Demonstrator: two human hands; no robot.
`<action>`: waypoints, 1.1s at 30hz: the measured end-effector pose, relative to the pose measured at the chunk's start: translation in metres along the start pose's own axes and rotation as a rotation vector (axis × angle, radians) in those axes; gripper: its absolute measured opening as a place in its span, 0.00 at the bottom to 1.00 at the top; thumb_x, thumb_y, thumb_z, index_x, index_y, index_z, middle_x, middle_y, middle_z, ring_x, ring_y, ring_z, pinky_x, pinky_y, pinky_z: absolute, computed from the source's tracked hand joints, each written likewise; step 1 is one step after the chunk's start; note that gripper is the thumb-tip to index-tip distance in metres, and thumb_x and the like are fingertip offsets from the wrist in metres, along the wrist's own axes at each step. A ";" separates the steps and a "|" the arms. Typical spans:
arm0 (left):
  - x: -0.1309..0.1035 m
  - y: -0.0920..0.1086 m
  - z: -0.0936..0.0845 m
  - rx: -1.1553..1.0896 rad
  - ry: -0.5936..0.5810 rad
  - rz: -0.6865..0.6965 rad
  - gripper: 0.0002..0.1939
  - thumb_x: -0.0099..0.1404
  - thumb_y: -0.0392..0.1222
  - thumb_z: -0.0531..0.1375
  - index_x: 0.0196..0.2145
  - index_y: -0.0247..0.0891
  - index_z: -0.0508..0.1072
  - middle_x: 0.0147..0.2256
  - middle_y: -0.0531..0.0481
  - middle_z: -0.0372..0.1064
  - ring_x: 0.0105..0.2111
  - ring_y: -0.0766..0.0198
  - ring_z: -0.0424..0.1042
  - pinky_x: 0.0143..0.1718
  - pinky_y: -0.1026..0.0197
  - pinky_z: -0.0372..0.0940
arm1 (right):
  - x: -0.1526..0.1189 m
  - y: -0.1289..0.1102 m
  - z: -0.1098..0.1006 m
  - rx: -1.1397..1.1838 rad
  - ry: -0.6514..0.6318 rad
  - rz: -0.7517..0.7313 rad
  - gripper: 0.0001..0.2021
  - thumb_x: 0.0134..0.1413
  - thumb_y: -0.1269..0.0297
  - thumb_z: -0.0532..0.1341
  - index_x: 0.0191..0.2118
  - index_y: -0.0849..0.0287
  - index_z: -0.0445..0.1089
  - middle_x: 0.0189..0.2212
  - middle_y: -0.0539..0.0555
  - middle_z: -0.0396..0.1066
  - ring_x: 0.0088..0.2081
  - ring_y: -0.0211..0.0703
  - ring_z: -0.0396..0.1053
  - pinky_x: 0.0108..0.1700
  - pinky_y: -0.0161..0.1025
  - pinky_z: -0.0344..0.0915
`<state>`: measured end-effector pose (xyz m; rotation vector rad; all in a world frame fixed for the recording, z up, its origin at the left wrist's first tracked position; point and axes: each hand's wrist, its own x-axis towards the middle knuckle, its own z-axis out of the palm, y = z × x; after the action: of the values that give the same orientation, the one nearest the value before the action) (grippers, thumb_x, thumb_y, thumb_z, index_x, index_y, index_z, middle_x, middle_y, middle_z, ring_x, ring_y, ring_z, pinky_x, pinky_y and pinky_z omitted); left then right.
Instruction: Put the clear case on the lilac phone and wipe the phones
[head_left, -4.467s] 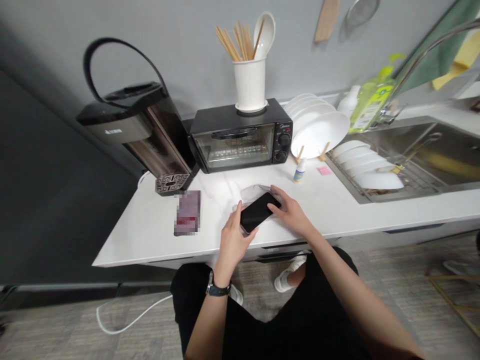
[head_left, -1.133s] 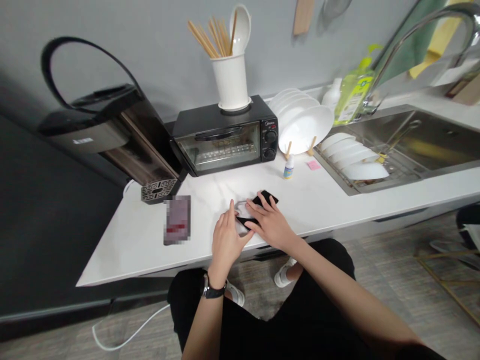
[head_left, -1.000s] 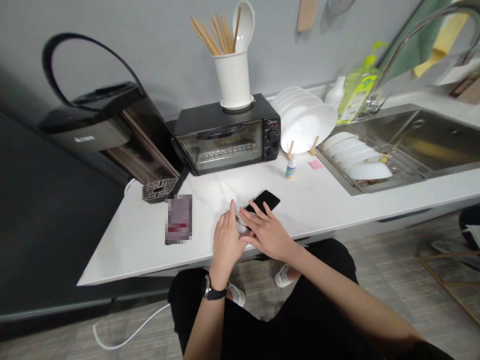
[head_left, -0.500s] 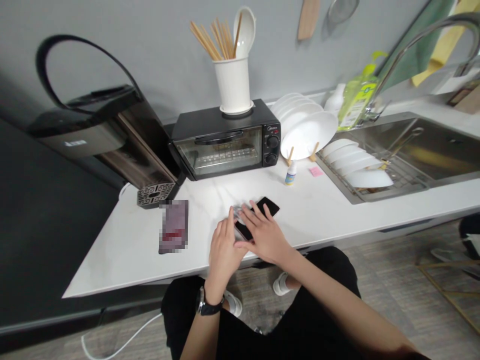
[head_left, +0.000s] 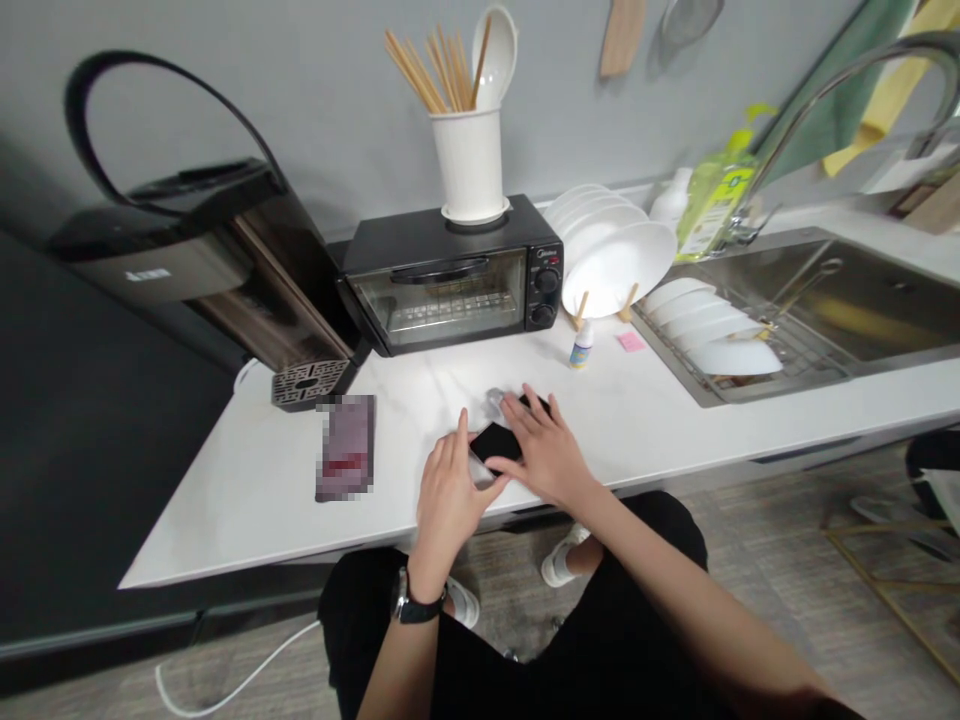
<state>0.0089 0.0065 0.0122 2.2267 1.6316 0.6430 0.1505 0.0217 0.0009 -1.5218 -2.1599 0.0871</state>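
A smartphone (head_left: 496, 444) with a dark screen lies slantwise on the white counter, near its front edge. My left hand (head_left: 450, 490), with a watch on its wrist, brackets the phone's near left corner between thumb and straight index finger. Across the phone's middle lies my right hand (head_left: 551, 450), its thumb low on the screen and its fingers close together. Under and beside those fingertips shows a crumpled, greyish, half see-through piece (head_left: 494, 401), blurred; its material I cannot make out. Part of the phone is hidden by my right hand.
A pixelated purple item (head_left: 349, 440) lies left, before a dark dispenser (head_left: 277, 290). Behind stand a toaster oven (head_left: 450, 290) bearing a chopstick holder (head_left: 471, 165), racked plates (head_left: 619, 265) and a small bottle (head_left: 581, 345). The sink (head_left: 870, 290) holds bowls at right.
My right hand has moved slightly right, and the greyish piece has shifted up and right with it. More of the phone's near end now shows. My left hand stays almost in place.
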 end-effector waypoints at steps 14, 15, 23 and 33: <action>-0.001 -0.002 0.000 0.004 0.010 0.001 0.37 0.50 0.49 0.49 0.50 0.44 0.27 0.43 0.51 0.55 0.44 0.56 0.52 0.48 0.55 0.47 | 0.000 0.002 0.001 0.043 0.049 0.056 0.28 0.42 0.52 0.48 0.50 0.54 0.41 0.50 0.50 0.45 0.52 0.48 0.29 0.52 0.56 0.32; -0.001 -0.003 0.001 0.002 0.006 0.005 0.37 0.51 0.47 0.49 0.50 0.44 0.27 0.43 0.51 0.55 0.44 0.57 0.52 0.48 0.55 0.47 | 0.001 -0.007 0.004 0.046 0.021 0.027 0.29 0.42 0.51 0.47 0.51 0.55 0.41 0.50 0.50 0.44 0.52 0.47 0.29 0.52 0.54 0.33; 0.003 -0.004 0.004 0.021 -0.014 -0.004 0.37 0.49 0.48 0.50 0.51 0.44 0.30 0.43 0.50 0.55 0.44 0.55 0.52 0.46 0.52 0.48 | -0.028 -0.004 -0.010 0.048 -0.094 -0.006 0.28 0.40 0.49 0.47 0.50 0.46 0.39 0.50 0.42 0.43 0.52 0.45 0.31 0.53 0.52 0.36; 0.001 0.000 0.002 0.048 -0.021 0.015 0.35 0.50 0.46 0.49 0.51 0.46 0.31 0.47 0.52 0.51 0.46 0.56 0.51 0.47 0.55 0.48 | -0.019 -0.020 0.001 0.091 -0.047 -0.112 0.31 0.39 0.46 0.46 0.51 0.48 0.37 0.50 0.44 0.46 0.52 0.44 0.33 0.52 0.51 0.39</action>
<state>0.0105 0.0079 0.0107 2.2742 1.6380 0.5878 0.1377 -0.0021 -0.0003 -1.3582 -2.2419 0.1815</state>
